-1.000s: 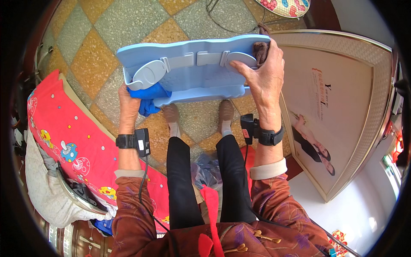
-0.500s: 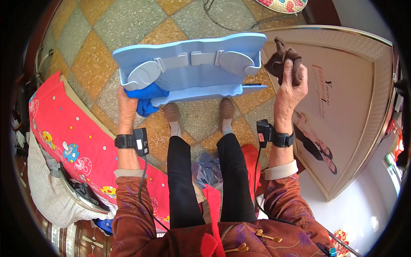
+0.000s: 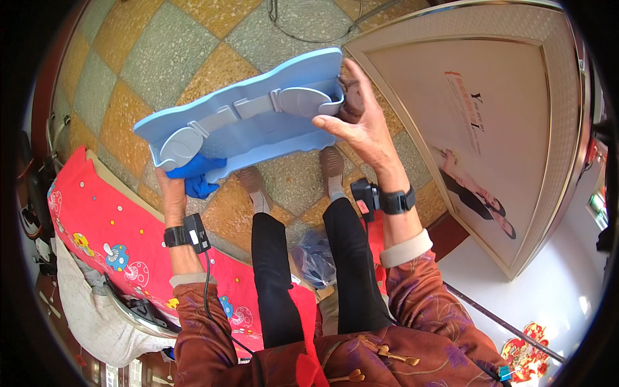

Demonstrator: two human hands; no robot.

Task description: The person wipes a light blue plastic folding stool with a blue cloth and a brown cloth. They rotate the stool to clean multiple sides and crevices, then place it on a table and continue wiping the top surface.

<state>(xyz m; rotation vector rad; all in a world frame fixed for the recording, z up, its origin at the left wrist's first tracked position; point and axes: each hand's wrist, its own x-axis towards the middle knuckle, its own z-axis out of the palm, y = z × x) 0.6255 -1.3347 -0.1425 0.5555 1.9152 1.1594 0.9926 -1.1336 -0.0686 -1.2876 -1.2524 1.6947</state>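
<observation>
Right hand back at the blue board

The right hand has returned (earlier raised clear), half-open, pressing a brown rag to the blue board; the left hand grips its left end with a blue cloth.

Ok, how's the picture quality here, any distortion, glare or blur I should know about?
Head view: strong fisheye bending, so the framed portrait has curved edges and a black rim rings the picture; bright glare washes out the floor at lower right; the blue board and both hands, left hand and right hand, look sharp.
</observation>
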